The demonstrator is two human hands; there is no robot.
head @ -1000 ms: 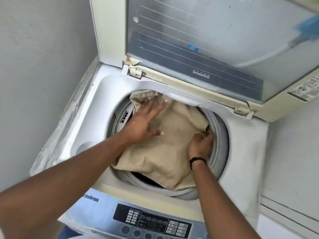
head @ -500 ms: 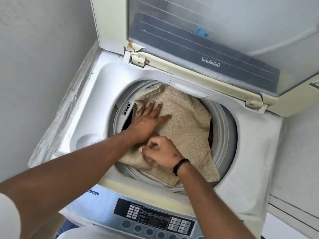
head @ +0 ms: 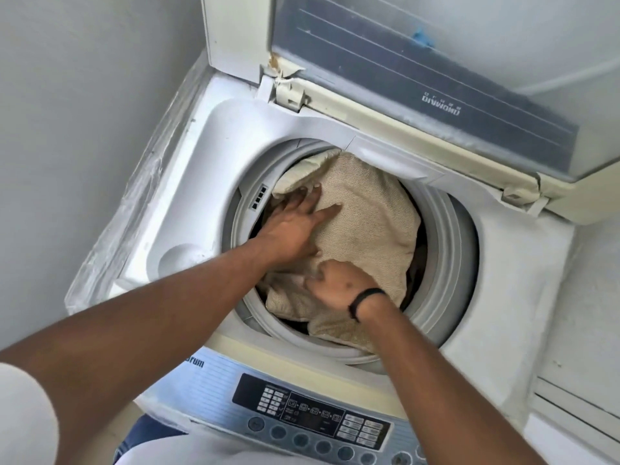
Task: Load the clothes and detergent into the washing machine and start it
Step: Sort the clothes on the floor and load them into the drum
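Beige towelling fills most of what we see from the head camera: a large towel [head: 365,226] lies bunched across the round mouth of the washing machine [head: 208,169], covering the opening from its far rim to its near rim, with one corner draped over the grey ring at the front. Our left hand [head: 288,229] reaches in from the lower left and lies flat on the towel's left part, fingers straight and spread, the fingertips just under a folded pale edge of the cloth near the far left of the drum; it presses on the fabric and grips nothing that we can see. Our right hand [head: 339,290], with a black band [head: 364,302] around the wrist, sits on the near part of the towel just below the left hand; it is blurred, its fingers seem bent into the cloth, but we cannot tell whether they have hold of it. Dark gaps of the drum show along the towel's right and lower edges. Behind the opening the lid [head: 419,78] stands raised, its clear window showing faint lines and a small printed word. At the front, the control panel [head: 312,417] carries a dark display, small white keys and a row of round buttons. A grey wall [head: 84,95] stands just beside the machine on the left.
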